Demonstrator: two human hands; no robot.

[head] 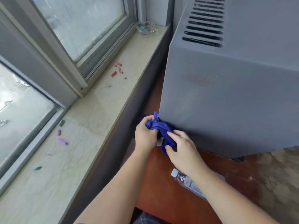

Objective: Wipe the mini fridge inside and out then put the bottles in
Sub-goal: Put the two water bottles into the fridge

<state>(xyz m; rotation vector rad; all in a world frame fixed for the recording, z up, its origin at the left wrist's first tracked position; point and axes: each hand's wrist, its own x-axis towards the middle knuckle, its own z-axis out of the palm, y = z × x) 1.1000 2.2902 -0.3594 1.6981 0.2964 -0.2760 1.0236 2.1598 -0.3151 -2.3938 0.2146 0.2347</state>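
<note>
The grey mini fridge fills the right of the view, with dark vent slots near its top. A bunched blue cloth sits at the fridge's lower left corner. My left hand grips the cloth's left end and my right hand holds its right part, thumb and fingers closed over it. A clear plastic bottle with a white cap lies on its side on the red-brown table, partly hidden under my right forearm. The fridge door and inside are out of sight.
A pale stone windowsill runs along the left under a window, with small red, purple and green bits scattered on it. A glass dish stands at the sill's far end. A narrow gap separates sill and fridge.
</note>
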